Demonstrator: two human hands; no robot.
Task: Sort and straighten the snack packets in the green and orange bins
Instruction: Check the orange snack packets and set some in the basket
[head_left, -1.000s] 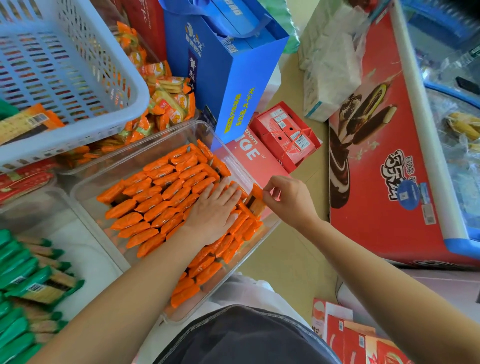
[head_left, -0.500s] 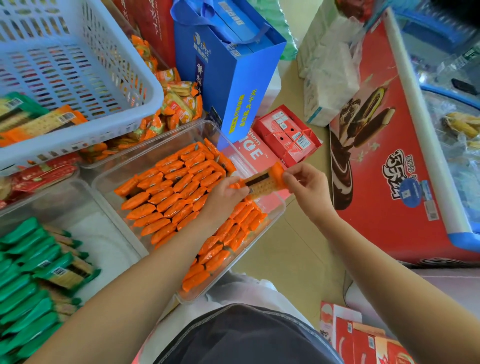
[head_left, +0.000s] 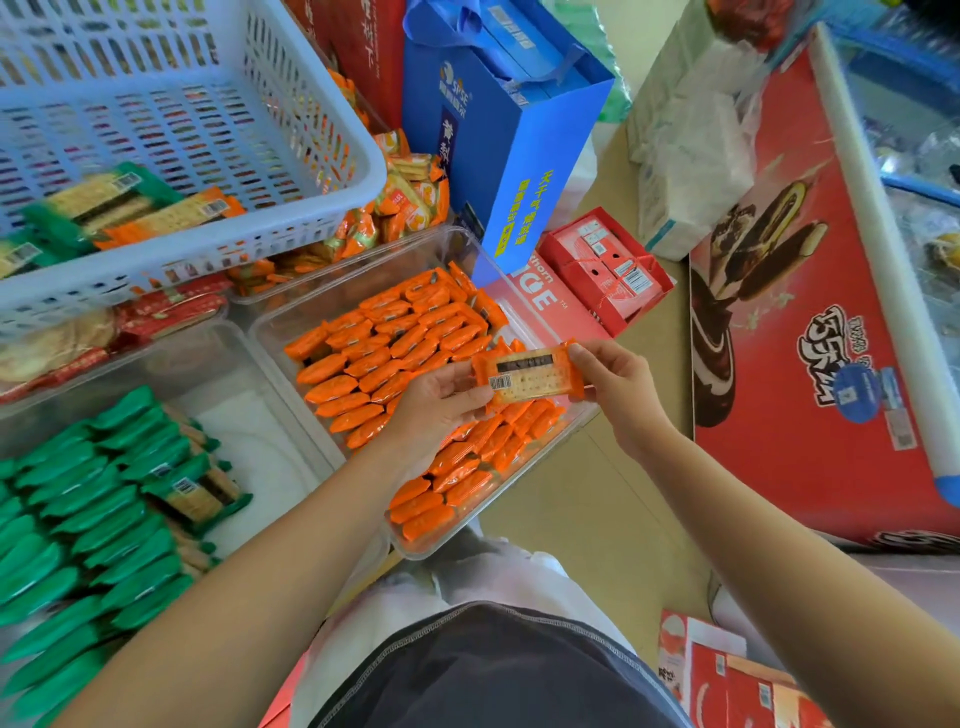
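Packet lifted clear of the bin
The right hand (head_left: 618, 387) has raised one orange packet (head_left: 524, 376) above the clear bin's (head_left: 358, 291) right edge; the left hand (head_left: 441, 400) has left the rows and now grips its other end.

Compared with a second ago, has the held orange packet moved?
Yes: the orange packet was lifted up out of the clear bin and turned flat.

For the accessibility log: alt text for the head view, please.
The left hand and right hand hold one orange packet, barcode up, above the orange bin. The green bin lies left of it, a pale basket beyond.
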